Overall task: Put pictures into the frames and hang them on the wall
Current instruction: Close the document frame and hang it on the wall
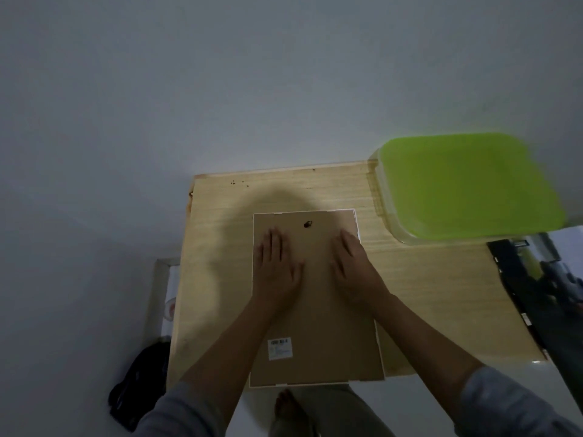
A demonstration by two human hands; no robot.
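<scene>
Dimness softens every edge. At eight o'clock from the wooden surface a dark bundle lies on the floor, too murky to identify. Above it, at nine o'clock, a white-edged frame is half hidden behind the surface's side. On the middle of the surface the picture frame lies face down, its brown backing up and a thin white rim showing round it, so whatever it holds cannot be seen. The left grip is released, fingers straight and flat on the backing. The right grip lies the same way, close to the frame's three o'clock edge. Between the fingertips, toward twelve o'clock, sits a small dark hanger. A white label, unreadable, sits at seven o'clock on the backing. At two o'clock a green-lidded box is smeared by blur. At three o'clock a dark glossy print is cut off by the edge. A bare foot shows at six o'clock.
</scene>
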